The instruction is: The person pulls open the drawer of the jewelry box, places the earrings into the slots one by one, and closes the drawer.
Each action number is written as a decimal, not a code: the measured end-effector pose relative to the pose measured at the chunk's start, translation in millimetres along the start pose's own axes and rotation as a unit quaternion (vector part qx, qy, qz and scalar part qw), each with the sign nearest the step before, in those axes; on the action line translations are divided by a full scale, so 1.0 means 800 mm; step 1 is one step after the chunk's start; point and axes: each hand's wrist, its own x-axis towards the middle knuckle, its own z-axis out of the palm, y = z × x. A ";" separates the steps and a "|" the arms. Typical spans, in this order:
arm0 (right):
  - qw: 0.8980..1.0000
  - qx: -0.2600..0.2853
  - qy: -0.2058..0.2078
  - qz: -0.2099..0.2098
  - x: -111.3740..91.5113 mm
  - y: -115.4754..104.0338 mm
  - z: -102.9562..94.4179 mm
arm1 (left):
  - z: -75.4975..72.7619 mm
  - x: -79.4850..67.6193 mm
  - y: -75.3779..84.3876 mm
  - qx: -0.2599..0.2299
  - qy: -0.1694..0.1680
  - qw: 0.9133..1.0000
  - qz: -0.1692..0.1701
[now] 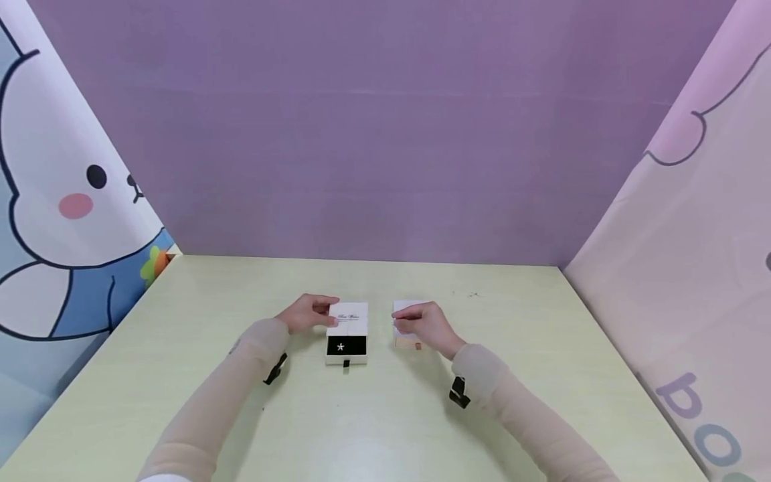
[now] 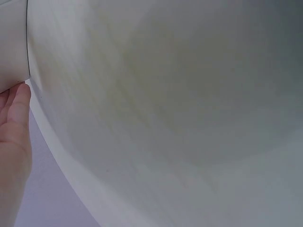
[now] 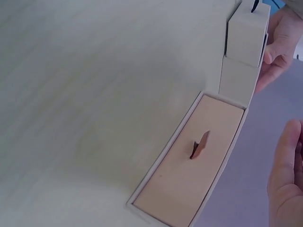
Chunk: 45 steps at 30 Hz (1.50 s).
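Observation:
My left hand point(image 1: 310, 312) holds the left side of a white box point(image 1: 355, 327) with script lettering on its lid. The box's drawer is partly pulled out toward me, showing a black inside point(image 1: 357, 345) and a white star-shaped piece point(image 1: 340, 347). A black tab point(image 1: 346, 363) sticks out in front. My right hand point(image 1: 429, 326) is bent over a second white box point(image 1: 409, 305), its thumb and index fingertips close together at the left edge. I cannot tell whether they pinch anything. That box's peach front point(image 3: 189, 161) bears a brown tab point(image 3: 200, 145).
Both boxes stand side by side on a pale table point(image 1: 361, 415). A purple backdrop point(image 1: 373, 147) rises behind it, with a cartoon-printed panel point(image 1: 78, 194) at the left and a lettered one point(image 1: 693, 281) at the right. Small dark specks point(image 1: 473, 294) lie toward the back right.

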 end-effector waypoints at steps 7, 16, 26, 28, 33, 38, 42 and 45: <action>0.999 -0.007 -0.033 -0.007 0.003 -0.005 0.014 | -0.006 -0.001 -0.002 -0.004 -0.002 1.000 -0.003; 0.998 -0.016 -0.057 -0.022 0.010 -0.008 0.036 | -0.009 -0.001 -0.007 0.004 0.000 1.000 0.000; 0.993 -0.061 -0.096 -0.026 0.021 -0.018 0.056 | -0.005 -0.001 -0.008 -0.010 0.014 1.000 -0.019; 0.990 -0.083 -0.105 -0.034 0.025 -0.019 0.061 | -0.005 -0.002 -0.008 -0.011 0.017 1.000 -0.018; 0.979 -0.157 -0.115 -0.062 0.031 -0.021 0.072 | -0.002 -0.001 -0.007 -0.003 0.014 1.000 -0.009; 0.960 -0.233 -0.128 -0.091 0.034 -0.028 0.080 | -0.003 -0.002 -0.008 0.001 0.018 1.000 -0.013; 0.950 -0.265 -0.133 -0.100 0.037 -0.032 0.086 | -0.004 -0.002 -0.008 0.001 0.016 1.000 -0.011; 0.946 -0.279 -0.134 -0.094 0.038 -0.033 0.089 | -0.003 -0.001 -0.008 -0.007 0.018 1.000 -0.013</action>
